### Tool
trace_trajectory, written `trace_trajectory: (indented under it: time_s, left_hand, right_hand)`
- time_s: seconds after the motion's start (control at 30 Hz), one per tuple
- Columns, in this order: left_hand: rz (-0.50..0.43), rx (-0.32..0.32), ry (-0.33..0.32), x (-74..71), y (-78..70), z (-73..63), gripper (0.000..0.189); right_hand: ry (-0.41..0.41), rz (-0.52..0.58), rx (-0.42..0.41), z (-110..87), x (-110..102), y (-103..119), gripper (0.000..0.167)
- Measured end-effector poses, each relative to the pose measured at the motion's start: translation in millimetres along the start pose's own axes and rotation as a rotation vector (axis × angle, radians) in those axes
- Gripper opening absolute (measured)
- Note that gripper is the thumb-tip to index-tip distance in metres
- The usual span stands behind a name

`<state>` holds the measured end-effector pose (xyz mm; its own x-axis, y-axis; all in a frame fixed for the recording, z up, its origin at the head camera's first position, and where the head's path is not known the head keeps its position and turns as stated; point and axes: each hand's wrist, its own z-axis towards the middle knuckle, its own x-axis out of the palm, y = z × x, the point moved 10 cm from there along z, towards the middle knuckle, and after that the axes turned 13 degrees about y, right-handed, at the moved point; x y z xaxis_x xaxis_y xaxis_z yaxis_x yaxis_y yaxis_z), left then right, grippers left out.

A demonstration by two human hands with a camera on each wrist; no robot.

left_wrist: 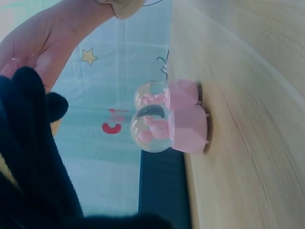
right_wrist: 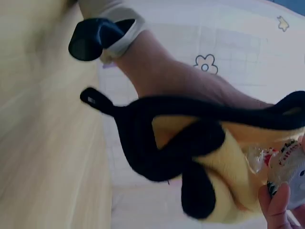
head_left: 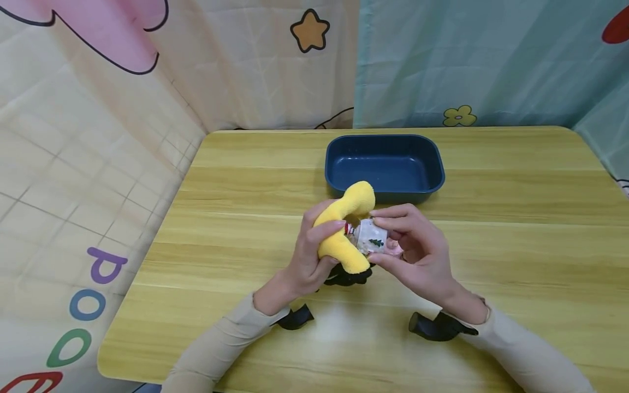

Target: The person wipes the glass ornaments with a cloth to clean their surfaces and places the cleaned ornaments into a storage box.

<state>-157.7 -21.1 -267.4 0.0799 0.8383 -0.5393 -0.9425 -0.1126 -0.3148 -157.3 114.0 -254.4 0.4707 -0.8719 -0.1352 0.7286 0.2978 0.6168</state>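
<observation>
My left hand [head_left: 314,248] grips a curved yellow plush item [head_left: 339,254] with black fabric parts [right_wrist: 198,188] hanging under it. In the right wrist view those parts look like black loops and rounded tabs. My right hand [head_left: 417,243] pinches the white base of a small Christmas snow globe [head_left: 372,236], thumb on the near side and fingers on the far side. The base shows a green tree and red lettering. Its clear end, with something red and white inside, points into the curve of the plush. Both things are held above the table, the globe lying sideways.
Two pink snow globes [left_wrist: 190,129] with pink figures stand side by side on the wooden table [head_left: 236,218], largely hidden under my right hand in the head view. Behind my hands is a dark blue rectangular bin [head_left: 388,196]. Printed curtains hang around the table.
</observation>
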Motion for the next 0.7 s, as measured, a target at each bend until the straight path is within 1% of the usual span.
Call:
trace_trajectory:
  time_s: [0.13, 0.23, 0.3, 0.37, 0.47, 0.53, 0.6, 0.7]
  left_hand:
    - [-0.067, 0.000, -0.001, 0.1, 1.1, -0.6, 0.039]
    - [-0.129, -0.002, 0.005, 0.7, 2.0, -0.2, 0.041]
    - [-0.164, -0.009, 0.016, 1.8, 2.8, 0.2, 0.042]
    - [-0.187, -0.024, 0.030, 3.1, 4.1, 0.6, 0.043]
    - [-0.209, -0.069, 0.058, 5.5, 7.3, 1.3, 0.045]
    - [-0.222, -0.096, 0.074, 7.1, 9.8, 1.3, 0.045]
    - [-0.236, -0.120, 0.089, 8.6, 11.8, 1.5, 0.046]
    - [-0.249, -0.137, 0.100, 10.5, 14.2, 0.7, 0.046]
  right_hand:
    - [0.041, -0.164, -0.135, 3.2, 1, 12, 0.038]
    - [0.058, -0.356, -0.253, 4.0, 4, 24, 0.032]
    - [0.076, -0.470, -0.344, 4.3, 7, 33, 0.027]
    - [0.106, -0.570, -0.416, 4.8, 12, 40, 0.021]
    - [0.192, -0.641, -0.492, 6.3, 20, 47, 0.012]
    - [0.249, -0.704, -0.522, 6.7, 25, 49, 0.011]
    - [0.298, -0.774, -0.552, 6.6, 30, 51, 0.013]
    - [0.336, -0.874, -0.588, 5.9, 36, 53, 0.016]
